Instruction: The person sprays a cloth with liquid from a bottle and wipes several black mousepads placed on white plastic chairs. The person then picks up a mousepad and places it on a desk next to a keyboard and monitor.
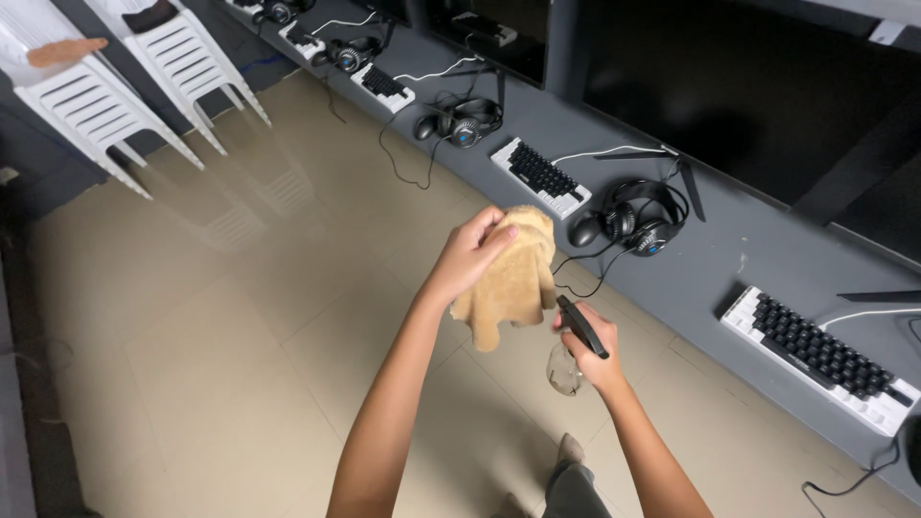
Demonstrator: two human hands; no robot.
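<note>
I see left hand [472, 251] gripping tan cloth [508, 283] | right hand [590, 350] closed on spray bottle [574, 347], just below cloth | counter [729, 249] beyond cloth

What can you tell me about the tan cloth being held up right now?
The tan cloth looks soft and fuzzy, like plush or microfibre, and is bunched rather than spread flat. It hangs in the air above the tiled floor, in front of the grey desk. The left hand pinches its upper part, fingers folded over the top, and the rest droops in loose folds. Its lower right edge sits close to the dark spray head held in the right hand; contact there is unclear.
</note>
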